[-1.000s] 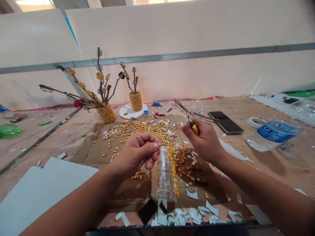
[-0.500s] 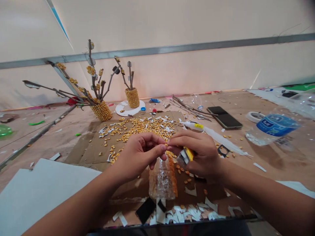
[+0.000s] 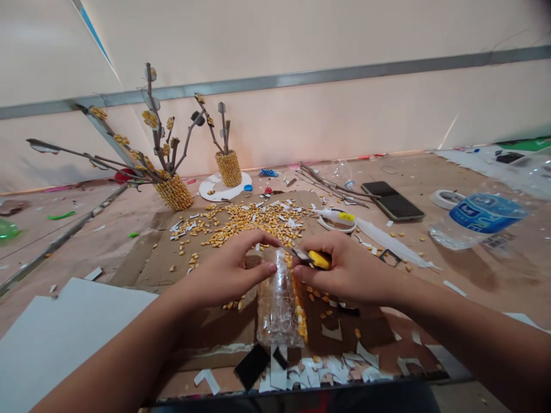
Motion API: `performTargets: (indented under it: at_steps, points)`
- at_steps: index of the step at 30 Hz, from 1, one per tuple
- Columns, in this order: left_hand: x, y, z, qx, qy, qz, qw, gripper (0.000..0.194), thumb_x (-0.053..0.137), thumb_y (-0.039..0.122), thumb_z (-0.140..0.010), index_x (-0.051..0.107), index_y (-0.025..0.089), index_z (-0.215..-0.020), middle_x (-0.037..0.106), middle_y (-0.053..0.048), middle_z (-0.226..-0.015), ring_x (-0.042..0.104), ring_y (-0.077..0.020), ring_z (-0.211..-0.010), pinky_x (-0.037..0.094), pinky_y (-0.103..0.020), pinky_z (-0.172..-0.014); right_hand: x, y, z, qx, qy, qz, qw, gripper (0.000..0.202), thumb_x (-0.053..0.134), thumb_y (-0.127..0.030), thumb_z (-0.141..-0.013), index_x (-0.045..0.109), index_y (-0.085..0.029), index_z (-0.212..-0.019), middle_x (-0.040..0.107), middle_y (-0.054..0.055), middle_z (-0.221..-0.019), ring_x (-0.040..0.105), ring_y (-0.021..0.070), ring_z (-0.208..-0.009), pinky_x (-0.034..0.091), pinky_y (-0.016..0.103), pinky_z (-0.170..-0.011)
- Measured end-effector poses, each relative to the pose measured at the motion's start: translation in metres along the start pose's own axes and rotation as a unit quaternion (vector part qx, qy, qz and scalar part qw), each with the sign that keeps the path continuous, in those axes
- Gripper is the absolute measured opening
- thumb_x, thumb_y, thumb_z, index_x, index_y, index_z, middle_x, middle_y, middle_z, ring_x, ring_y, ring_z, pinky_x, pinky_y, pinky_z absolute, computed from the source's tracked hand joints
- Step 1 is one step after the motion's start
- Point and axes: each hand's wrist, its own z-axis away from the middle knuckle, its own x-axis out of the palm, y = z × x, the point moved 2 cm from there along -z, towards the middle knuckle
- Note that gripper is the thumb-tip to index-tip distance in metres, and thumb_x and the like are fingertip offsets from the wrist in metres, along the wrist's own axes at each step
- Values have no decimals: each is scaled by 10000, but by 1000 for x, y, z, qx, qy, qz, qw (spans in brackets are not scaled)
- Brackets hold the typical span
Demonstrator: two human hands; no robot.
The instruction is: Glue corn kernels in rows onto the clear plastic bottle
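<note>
"Nearest?"
"Torn white paper [image 3: 337,371]; clear crinkled plastic cylinder [image 3: 276,321] on brown cardboard [image 3: 144,252], edged with yellow corn kernels [image 3: 301,322]."
"Hands?"
"Left hand [image 3: 228,276] curved at cylinder's far end, grip unclear; right hand [image 3: 346,268] clasping yellow-handled tool [image 3: 319,260]. Beyond: round kernel-studded pots [image 3: 174,192]."

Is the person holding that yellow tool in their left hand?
No, the yellow tool is in the right hand, while the left hand is at the clear plastic bottle.

the word "pure" can be read in capitals on the blue label [image 3: 486,213] of the clear bottle [image 3: 447,232] at right; marks on the yellow sticker [image 3: 346,216] are too small to read.
</note>
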Motion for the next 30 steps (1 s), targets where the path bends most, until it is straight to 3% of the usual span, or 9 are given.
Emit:
performTargets:
  at_steps: [3,9,18,24,30]
  points:
    - [2,-2,0,-35,-31,5,999,346,679,423,-972,696,237,-1264,744,-78,-1298,677,-296,-1198,515,-464,-1046,3,0,1,8,-11,11,1000,230,651,-302,-902,617,-197,-700,497,-44,-612,452,123,-595,325,276,-566]
    - [1,1,-1,-34,-28,10,999,333,684,422,-966,701,240,-1244,748,-68,-1292,676,-290,-1202,505,-458,-1073,6,1,1,42,-30,14,999,180,649,-293,-897,642,-195,-746,537,-36,-652,473,126,-614,339,276,-582]
    - [3,-3,-1,-28,-25,4,999,311,685,415,-966,704,253,-1231,748,-72,-1308,673,-292,-1214,508,-469,-1064,6,1,-3,105,12,-28,994,111,706,-285,-818,627,-211,-795,614,-20,-734,552,156,-673,406,295,-632]
    - [3,0,-2,-36,-30,13,999,304,687,380,-961,702,244,-1233,746,-76,-1312,666,-291,-1229,484,-489,-1107,9,3,-5,151,30,-58,986,191,704,-383,-835,600,-223,-842,587,-24,-734,521,160,-678,393,295,-617]
    - [4,0,-3,-27,-30,31,999,298,681,382,-960,702,238,-1220,735,-87,-1317,671,-291,-1216,496,-493,-1106,15,1,-5,159,32,-66,985,180,701,-310,-832,541,-236,-871,569,-29,-763,509,154,-685,387,287,-609]
